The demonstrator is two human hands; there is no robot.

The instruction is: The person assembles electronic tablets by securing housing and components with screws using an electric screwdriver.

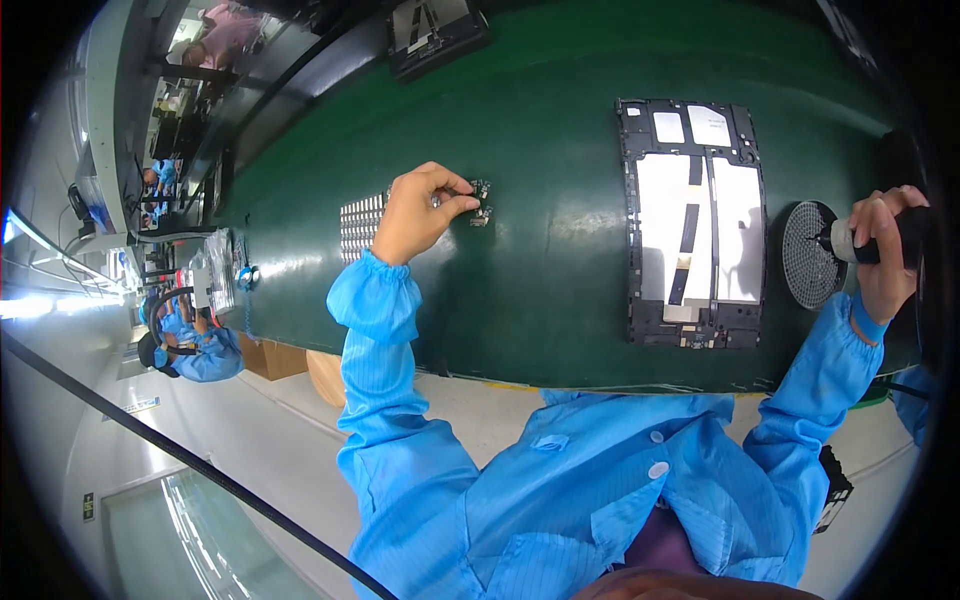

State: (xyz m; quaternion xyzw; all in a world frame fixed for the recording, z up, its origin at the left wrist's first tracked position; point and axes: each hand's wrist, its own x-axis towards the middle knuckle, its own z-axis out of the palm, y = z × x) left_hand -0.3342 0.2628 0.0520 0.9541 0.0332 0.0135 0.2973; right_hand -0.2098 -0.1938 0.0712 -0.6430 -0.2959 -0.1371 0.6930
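My left hand (420,212) is closed in a pinch, thumb and forefinger on the edge of a small dark circuit board (481,212). Whether the board is lifted off the green table or rests on it, I cannot tell. Beside and partly behind that hand lies a group of small boards (358,228) in rows. At the far right my right hand (880,255) is wrapped around a black electric screwdriver (905,238). Its pale front end points left, and the thin bit reaches over a round dish (808,270) covered with small grey pieces, probably screws.
Between my hands lies an open tablet-like device housing (740,225), black-framed with white panels and dark ribbon strips. A similar dark unit (437,40) sits at the table's far edge. Clear plastic bags (218,270) lie at the left end. Co-workers in blue (205,350) sit farther left.
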